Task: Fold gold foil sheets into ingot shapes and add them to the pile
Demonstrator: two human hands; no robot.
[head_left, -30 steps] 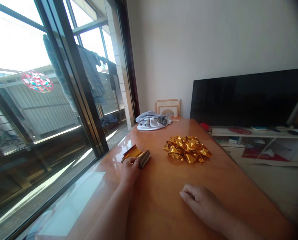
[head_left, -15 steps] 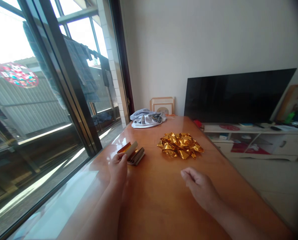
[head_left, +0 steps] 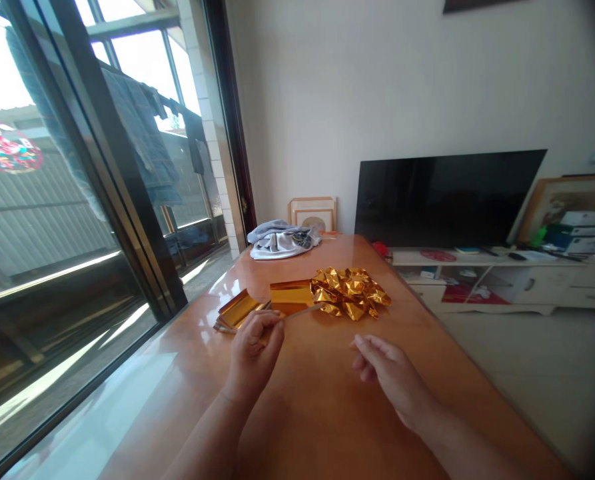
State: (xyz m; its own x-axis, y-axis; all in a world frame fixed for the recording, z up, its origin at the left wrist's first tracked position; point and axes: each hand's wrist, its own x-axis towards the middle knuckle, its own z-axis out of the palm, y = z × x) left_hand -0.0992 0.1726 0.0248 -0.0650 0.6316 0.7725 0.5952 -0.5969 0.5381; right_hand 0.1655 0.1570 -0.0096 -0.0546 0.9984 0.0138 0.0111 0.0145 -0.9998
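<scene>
Pale wall (head_left: 297,100) ahead, black television (head_left: 450,200) to the right, glazed window (head_left: 132,133) to the left. Beside the glass, a glossy orange-brown bench (head_left: 322,413), with rumpled grey cloth (head_left: 284,241) at the far end. Nearer, a crinkled heap of pointed gold foil shapes (head_left: 354,293); to its left, a stack of gold sheets (head_left: 240,310). In between, 1 smooth, shiny gold sheet (head_left: 292,297), pinched at the near edge by the left hand (head_left: 257,337), reaching to the heap's left side. On the near side of the heap, loosely curled and part open, the right hand (head_left: 384,370).
</scene>
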